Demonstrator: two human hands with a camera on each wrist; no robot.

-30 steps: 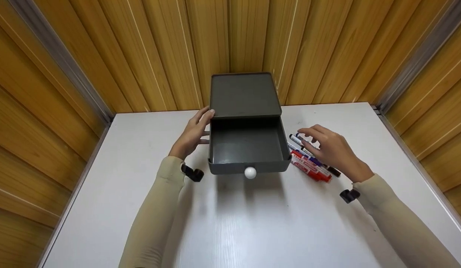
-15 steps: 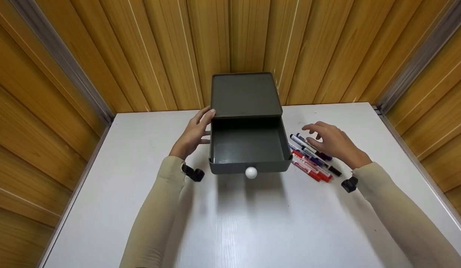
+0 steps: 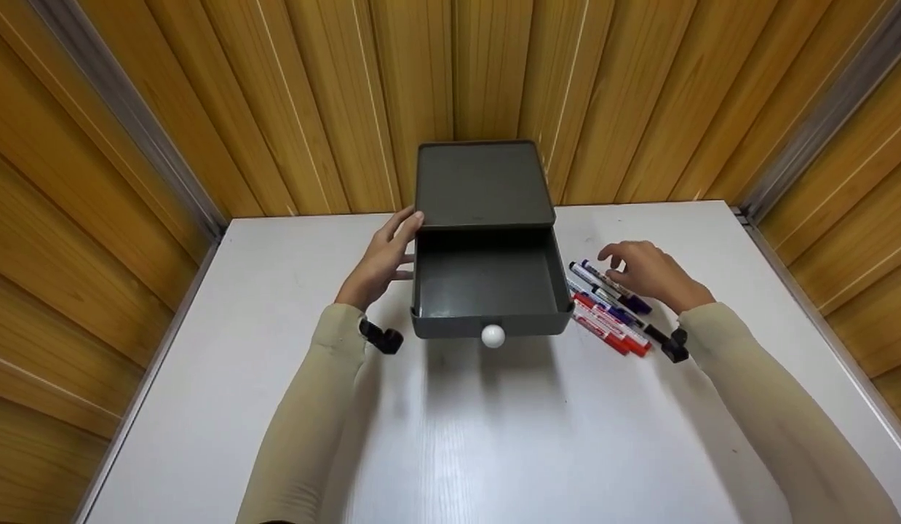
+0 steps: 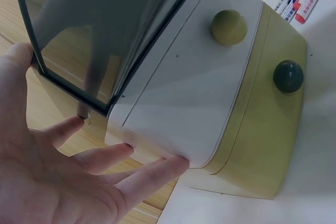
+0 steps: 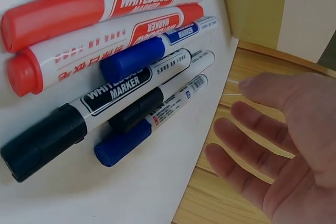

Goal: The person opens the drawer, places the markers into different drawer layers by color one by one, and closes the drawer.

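A white bench (image 3: pixel 450 437) stood in a corner of wood-panelled walls (image 3: pixel 276 94), and a dark grey drawer box (image 3: pixel 484 182) sat at the middle of its far edge, against the panelling. The box's top drawer (image 3: pixel 488 287) was pulled out toward the near edge — nothing lay inside it that the head view showed — and a white knob (image 3: pixel 493 335) marked its front. From the left wrist view the lower drawers showed pale, one with an olive knob (image 4: pixel 229 27) and one with a dark knob (image 4: pixel 288 76). The left hand (image 3: pixel 381 258) lay against the left side of the box, fingers straight and spread, fingertips touching the wall of the unit and gripping nothing. To the right of the open drawer, toward the right edge of the bench, a cluster of whiteboard markers (image 3: pixel 610 309) lay side by side — red ones nearest the drawer, then blue and black-capped ones on the outer side. The right hand (image 3: pixel 651 273) hovered over the far end of that cluster with its fingers loosely spread and slightly bent; in the right wrist view the hand was clear of the markers and held none. A small black clip-like device sat at each wrist, at the cuffs of the beige sleeves (image 3: pixel 305 429).
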